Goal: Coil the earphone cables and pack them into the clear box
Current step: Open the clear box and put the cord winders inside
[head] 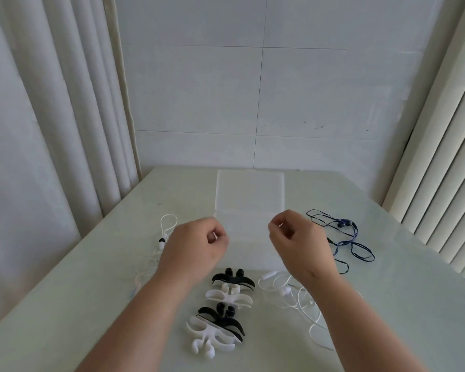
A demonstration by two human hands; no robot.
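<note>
head view — clear box (250, 194) lengthwise away

You have a clear box (249, 193) of frosted, see-through plastic on a pale table (403, 304) with a smooth, faintly glossy top. The black and white winders (217, 330) look like matt moulded plastic. The dark blue earphone cable (352, 244) looks thin and rubbery; the curtains (65, 116) are soft cloth.
</note>
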